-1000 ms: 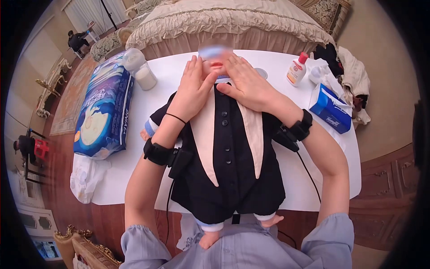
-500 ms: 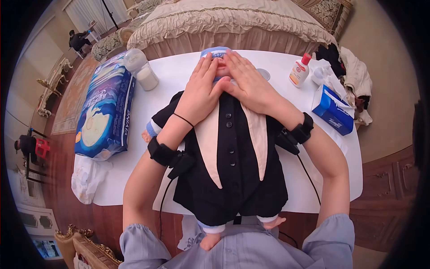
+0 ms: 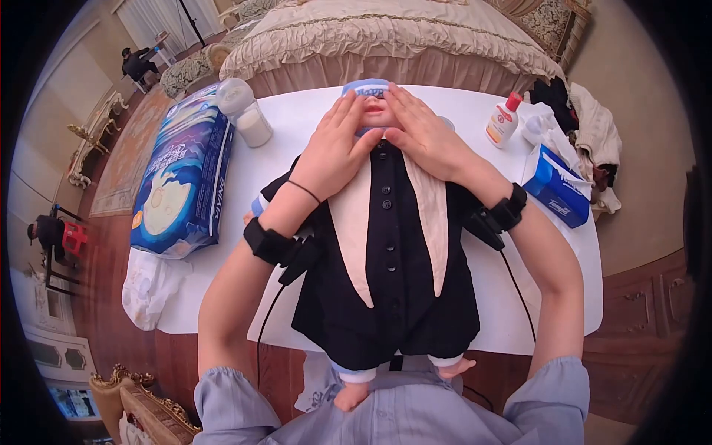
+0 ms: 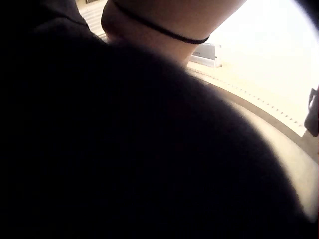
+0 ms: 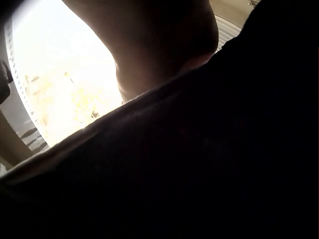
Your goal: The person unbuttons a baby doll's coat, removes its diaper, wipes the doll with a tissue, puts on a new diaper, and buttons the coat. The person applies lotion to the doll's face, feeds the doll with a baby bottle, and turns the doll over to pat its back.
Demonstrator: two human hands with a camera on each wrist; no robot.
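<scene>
A doll in a black buttoned outfit (image 3: pixel 387 245) with long cream lapels lies face up on the white table (image 3: pixel 274 100), its feet over the near edge. On its head is a blue cap (image 3: pixel 365 86). My left hand (image 3: pixel 334 148) lies with straight fingers against one cheek of the doll, my right hand (image 3: pixel 428 139) against the other, both partly covering the face. The thumbs point inward at the chin, a little apart. In both wrist views dark cloth fills most of the picture; the hands' fingers are hidden there.
A blue diaper pack (image 3: pixel 182 174) and a clear bottle (image 3: pixel 254 127) stand at the left, crumpled white diapers (image 3: pixel 152 289) at the near left corner. To the right are a red-capped lotion bottle (image 3: pixel 503 121) and a blue tissue box (image 3: pixel 556 185). Clothes (image 3: pixel 595 137) lie beyond.
Both hands moved from lower on the cheeks and chin up along the sides of the face, and the thumbs, touching half a second ago, are now apart. The whole view shifted slightly.
</scene>
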